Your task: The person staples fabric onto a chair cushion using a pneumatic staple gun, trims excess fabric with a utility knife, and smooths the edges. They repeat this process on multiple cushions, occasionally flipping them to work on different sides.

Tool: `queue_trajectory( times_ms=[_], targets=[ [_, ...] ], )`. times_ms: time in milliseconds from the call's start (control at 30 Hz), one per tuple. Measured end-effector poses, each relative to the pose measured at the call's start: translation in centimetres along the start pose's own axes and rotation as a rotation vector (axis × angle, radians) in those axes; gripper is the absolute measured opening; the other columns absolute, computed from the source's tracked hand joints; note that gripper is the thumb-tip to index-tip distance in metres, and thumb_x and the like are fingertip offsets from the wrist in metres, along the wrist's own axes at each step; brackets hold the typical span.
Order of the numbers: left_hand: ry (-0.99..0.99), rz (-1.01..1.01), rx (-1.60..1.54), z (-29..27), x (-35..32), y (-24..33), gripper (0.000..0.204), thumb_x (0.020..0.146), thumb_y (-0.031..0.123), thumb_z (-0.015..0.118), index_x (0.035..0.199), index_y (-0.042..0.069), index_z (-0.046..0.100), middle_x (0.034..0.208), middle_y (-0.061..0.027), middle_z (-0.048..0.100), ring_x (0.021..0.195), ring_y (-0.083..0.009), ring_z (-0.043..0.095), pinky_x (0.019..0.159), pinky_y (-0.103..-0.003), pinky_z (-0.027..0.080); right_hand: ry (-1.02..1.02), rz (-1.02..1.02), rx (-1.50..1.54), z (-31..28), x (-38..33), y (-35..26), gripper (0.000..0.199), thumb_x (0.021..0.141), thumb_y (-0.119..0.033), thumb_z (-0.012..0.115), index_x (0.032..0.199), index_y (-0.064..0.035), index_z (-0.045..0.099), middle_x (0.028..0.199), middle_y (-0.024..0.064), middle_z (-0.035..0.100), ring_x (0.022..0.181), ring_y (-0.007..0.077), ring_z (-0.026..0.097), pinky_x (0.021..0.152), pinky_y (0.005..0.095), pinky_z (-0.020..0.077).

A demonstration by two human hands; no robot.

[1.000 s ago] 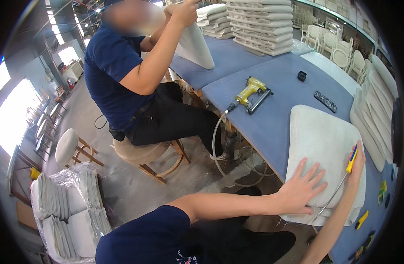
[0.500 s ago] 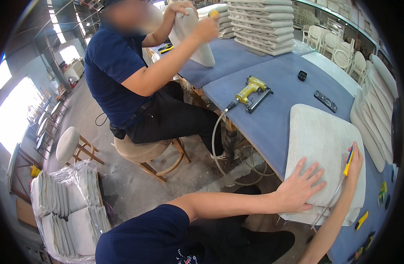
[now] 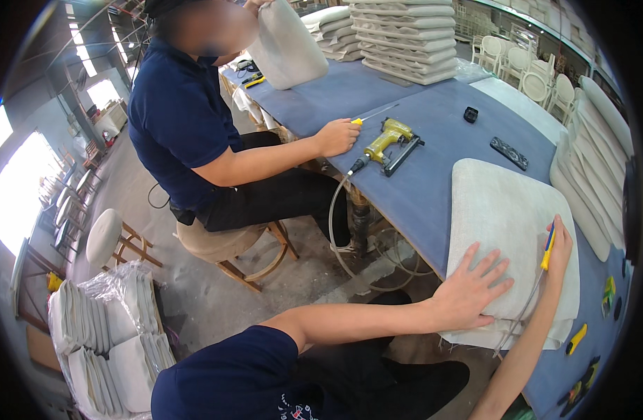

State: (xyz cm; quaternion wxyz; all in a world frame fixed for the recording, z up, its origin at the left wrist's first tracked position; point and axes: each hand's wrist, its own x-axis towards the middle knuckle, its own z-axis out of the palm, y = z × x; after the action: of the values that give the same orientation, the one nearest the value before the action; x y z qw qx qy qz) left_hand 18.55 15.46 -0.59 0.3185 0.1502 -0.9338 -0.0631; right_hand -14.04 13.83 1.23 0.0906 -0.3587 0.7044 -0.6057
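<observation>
A pale fabric-covered seat cushion (image 3: pixel 507 203) lies on the blue table in front of me, with loose fabric and frayed threads along its near edge. My left hand (image 3: pixel 473 290) presses flat on it, fingers spread. Closed around the yellow-and-blue handle of a screwdriver (image 3: pixel 548 253) is my right hand (image 3: pixel 561 245), by the cushion's right side. The tool's long thin shaft points down toward the near edge, where its tip is hard to make out.
A yellow-green staple gun (image 3: pixel 390 143) with an air hose lies left of the cushion. Beyond it, a co-worker's hand (image 3: pixel 337 137) holds a yellow-handled tool. Cushion stacks (image 3: pixel 405 42) stand behind; more cushions (image 3: pixel 593 168) lean at right. A phone (image 3: pixel 509 152) and yellow cutter (image 3: pixel 577 339) lie nearby.
The co-worker's tool hand has come down from beside the raised cushion to the table edge. My hands keep nearly the same places on my cushion. The view has shifted slightly.
</observation>
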Motion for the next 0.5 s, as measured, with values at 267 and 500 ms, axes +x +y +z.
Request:
queue_trajectory(
  times_ms=[267, 500],
  targets=[
    [0.01, 0.003, -0.003, 0.18, -0.06, -0.06, 0.08, 0.085, 0.057, 0.078, 0.149, 0.013, 0.058, 0.161, -0.0157, 0.046, 0.154, -0.038, 0.036, 0.127, -0.067, 0.02, -0.006, -0.023, -0.022, 0.09, -0.1, 0.09, 0.053, 0.105, -0.054, 0.064, 0.081, -0.0071, 0.065, 0.066, -0.0024, 0.05, 0.059, 0.007, 0.047, 0.056, 0.0269, 0.0346],
    [0.015, 0.005, -0.002, 0.09, 0.03, -0.02, 0.079, 0.086, 0.056, 0.077, 0.149, 0.013, 0.058, 0.161, -0.0159, 0.047, 0.154, -0.0381, 0.036, 0.127, -0.066, 0.021, 0.006, -0.03, -0.013, 0.2, 0.02, 0.26, 0.052, 0.104, -0.053, 0.065, 0.08, -0.0076, 0.066, 0.065, -0.0029, 0.05, 0.058, 0.0065, 0.047, 0.055, 0.0268, 0.034]
  ],
)
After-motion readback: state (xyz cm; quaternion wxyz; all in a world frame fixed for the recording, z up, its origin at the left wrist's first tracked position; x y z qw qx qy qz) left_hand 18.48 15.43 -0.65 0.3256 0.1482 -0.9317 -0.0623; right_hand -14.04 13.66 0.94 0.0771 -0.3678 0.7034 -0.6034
